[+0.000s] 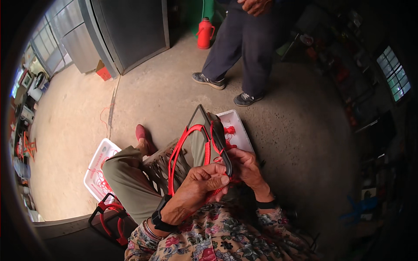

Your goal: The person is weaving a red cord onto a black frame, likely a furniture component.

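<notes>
Over my lap is a black frame [199, 114] with a pointed upper end, with red cord [177, 154] wound along it and curved into loops. My left hand [201, 185] is closed on the frame's lower end, its thumb and fingers pinched at the black bar where red cord shows. On the other side of that bar, my right hand [247, 167] has its fingers bent against the frame and cord; its fingertips are partly hidden. Beside my left thigh lies a similar black frame with red wrapping [103, 217].
A white tray [247, 138] with red cord bundles stands right of my knees, and another white tray [89, 174] with loose red cord at left. A person [257, 48] stands ahead, near a red thermos flask [203, 35]. A dark door [133, 30] is at upper left.
</notes>
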The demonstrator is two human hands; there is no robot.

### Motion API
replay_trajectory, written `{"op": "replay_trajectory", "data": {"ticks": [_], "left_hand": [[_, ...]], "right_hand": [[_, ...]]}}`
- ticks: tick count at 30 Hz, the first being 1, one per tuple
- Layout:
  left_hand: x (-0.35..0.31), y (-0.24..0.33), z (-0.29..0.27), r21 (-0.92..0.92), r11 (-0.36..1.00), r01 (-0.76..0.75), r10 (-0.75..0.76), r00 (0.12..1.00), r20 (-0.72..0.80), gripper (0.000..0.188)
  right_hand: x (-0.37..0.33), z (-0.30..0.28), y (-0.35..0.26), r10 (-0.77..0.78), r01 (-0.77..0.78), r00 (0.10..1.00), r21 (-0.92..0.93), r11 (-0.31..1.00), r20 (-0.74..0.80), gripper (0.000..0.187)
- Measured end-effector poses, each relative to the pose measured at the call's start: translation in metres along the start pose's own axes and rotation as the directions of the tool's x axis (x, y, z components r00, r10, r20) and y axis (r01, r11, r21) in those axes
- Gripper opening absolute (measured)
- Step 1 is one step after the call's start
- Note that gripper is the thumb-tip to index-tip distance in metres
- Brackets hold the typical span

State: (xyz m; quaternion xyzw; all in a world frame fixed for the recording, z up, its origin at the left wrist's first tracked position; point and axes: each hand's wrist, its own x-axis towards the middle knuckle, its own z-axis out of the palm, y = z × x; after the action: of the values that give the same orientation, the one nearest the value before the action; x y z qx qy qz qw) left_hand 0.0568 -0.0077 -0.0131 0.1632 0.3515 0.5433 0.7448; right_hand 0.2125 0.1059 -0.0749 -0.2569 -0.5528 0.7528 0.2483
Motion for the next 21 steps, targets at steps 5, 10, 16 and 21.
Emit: {"op": "replay_trajectory", "data": {"ticks": [5,10,16,21], "left_hand": [[-0.003,0.000,-0.007,-0.040,0.998,-0.039,0.040,0.999,0.004,0.012],[-0.008,0.005,-0.009,-0.090,0.994,-0.066,0.066,0.998,0.000,0.012],[-0.003,0.000,-0.018,-0.102,0.993,-0.063,0.070,0.995,0.065,0.012],[-0.011,0.006,-0.009,-0.117,0.989,-0.085,0.090,0.995,0.033,0.013]], "right_hand": [[-0.021,-0.037,-0.038,0.070,-0.059,0.997,-0.335,0.941,0.021,0.013],[-0.070,-0.106,-0.053,-0.298,0.292,0.955,0.205,0.934,-0.001,0.015],[-0.075,-0.205,-0.006,0.117,-0.150,0.797,-0.006,0.989,-0.592,0.011],[-0.093,-0.277,0.071,0.285,0.122,0.762,0.561,0.819,-0.582,0.010]]}}
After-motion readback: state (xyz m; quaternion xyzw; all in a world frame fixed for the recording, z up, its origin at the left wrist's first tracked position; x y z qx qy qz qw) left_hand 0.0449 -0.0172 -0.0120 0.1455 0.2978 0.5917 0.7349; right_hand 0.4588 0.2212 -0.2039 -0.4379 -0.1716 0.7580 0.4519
